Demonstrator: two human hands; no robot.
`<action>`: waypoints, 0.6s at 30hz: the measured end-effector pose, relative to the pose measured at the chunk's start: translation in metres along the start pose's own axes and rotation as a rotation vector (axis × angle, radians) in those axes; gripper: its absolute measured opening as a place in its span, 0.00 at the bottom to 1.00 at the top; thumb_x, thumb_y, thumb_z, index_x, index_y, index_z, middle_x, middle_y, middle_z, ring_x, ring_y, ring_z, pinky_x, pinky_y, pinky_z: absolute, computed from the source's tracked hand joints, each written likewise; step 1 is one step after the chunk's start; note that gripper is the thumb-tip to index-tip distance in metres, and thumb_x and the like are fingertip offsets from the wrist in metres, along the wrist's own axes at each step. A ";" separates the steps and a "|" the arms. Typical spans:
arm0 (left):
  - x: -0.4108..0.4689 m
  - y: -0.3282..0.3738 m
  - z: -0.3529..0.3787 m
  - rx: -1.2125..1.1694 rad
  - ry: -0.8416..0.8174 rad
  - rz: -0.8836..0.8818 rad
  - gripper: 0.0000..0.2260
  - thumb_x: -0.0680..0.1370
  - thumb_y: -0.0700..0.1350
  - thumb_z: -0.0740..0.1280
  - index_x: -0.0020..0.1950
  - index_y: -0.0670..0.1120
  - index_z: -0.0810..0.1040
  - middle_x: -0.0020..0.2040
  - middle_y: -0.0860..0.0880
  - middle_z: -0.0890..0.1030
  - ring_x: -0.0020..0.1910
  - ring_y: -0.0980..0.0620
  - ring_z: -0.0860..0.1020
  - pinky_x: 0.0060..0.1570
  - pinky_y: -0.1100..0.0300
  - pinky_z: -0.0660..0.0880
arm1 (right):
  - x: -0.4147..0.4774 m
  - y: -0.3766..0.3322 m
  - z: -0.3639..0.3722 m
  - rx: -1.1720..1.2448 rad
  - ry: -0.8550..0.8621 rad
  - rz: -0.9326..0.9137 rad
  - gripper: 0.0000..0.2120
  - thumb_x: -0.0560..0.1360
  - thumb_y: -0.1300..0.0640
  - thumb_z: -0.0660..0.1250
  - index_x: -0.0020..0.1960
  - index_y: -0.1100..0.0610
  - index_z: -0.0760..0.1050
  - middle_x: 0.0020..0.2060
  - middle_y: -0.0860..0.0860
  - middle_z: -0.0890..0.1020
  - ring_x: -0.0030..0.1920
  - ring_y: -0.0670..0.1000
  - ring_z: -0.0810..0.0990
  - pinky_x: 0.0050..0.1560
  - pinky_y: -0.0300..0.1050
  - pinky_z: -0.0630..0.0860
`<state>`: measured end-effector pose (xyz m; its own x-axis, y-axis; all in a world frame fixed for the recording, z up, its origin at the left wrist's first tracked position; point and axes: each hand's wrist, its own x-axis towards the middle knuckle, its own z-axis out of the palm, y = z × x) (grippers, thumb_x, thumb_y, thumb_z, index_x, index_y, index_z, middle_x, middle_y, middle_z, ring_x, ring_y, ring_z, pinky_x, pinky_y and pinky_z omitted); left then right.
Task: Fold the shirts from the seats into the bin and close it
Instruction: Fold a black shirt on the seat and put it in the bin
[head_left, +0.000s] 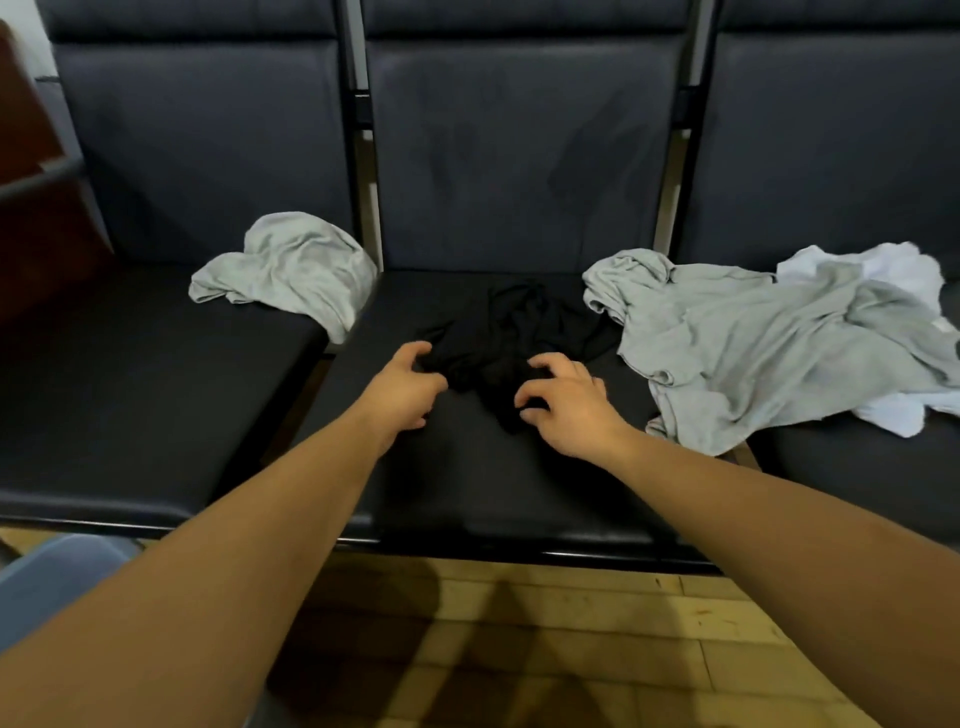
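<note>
Shirts lie scattered along a row of three dark padded seats with upright backrests (519, 145). On the middle seat (467, 483), a crumpled black shirt (519, 332) sits near the centre of the cushion surface, and is hard to make out against the dark padding. Both bare forearms reach in from the bottom of the view to it.

The left hand (405, 379) is at the shirt's left edge. Its grip is closed on the cloth, with the thumb above and the fingers curled under a fold. The right hand (566, 400) is on the shirt's near right part, its fingers (540, 364) bent like a claw and its grip bunching the fabric beneath them.

On the left seat (130, 405), a small grey shirt (291, 270) lies in a heap at the back right corner, drooping over the gap toward the middle seat. A larger grey shirt (753, 343) is spread loosely across the gap between the middle seat and the right seat (857, 478). It lies just beside the black shirt, on top of a white shirt (893, 270) that shows at its far and near edges.

A blue-grey plastic shape (47, 582) shows at the lower left, cut off by the left arm; whether it is the bin cannot be told. Wooden floor (571, 623) runs below the seats.
</note>
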<state>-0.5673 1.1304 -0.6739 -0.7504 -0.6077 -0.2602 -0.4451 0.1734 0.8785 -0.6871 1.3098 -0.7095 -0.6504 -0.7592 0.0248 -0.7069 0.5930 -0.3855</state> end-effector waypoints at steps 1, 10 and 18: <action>0.004 -0.001 0.000 -0.031 -0.005 0.001 0.25 0.79 0.41 0.66 0.74 0.57 0.67 0.62 0.48 0.76 0.51 0.51 0.78 0.50 0.55 0.78 | 0.001 -0.006 -0.005 0.095 -0.090 -0.039 0.05 0.78 0.57 0.68 0.52 0.50 0.80 0.70 0.45 0.69 0.71 0.50 0.65 0.69 0.46 0.60; 0.007 -0.015 -0.007 0.612 -0.315 0.437 0.28 0.76 0.36 0.69 0.73 0.57 0.71 0.75 0.51 0.69 0.75 0.50 0.66 0.74 0.53 0.63 | -0.030 -0.051 -0.079 1.089 -0.589 0.048 0.05 0.74 0.66 0.63 0.44 0.59 0.76 0.38 0.53 0.78 0.38 0.51 0.78 0.40 0.45 0.74; -0.037 0.002 -0.018 0.178 -0.214 0.249 0.03 0.80 0.37 0.65 0.50 0.42 0.78 0.48 0.46 0.77 0.46 0.47 0.80 0.49 0.58 0.76 | -0.036 -0.019 -0.108 0.754 0.219 0.415 0.04 0.78 0.64 0.64 0.44 0.58 0.73 0.35 0.57 0.73 0.35 0.53 0.75 0.31 0.42 0.73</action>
<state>-0.5320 1.1391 -0.6557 -0.9231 -0.3573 -0.1420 -0.3002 0.4389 0.8469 -0.6802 1.3550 -0.6038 -0.9068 -0.4080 -0.1063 -0.0809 0.4158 -0.9058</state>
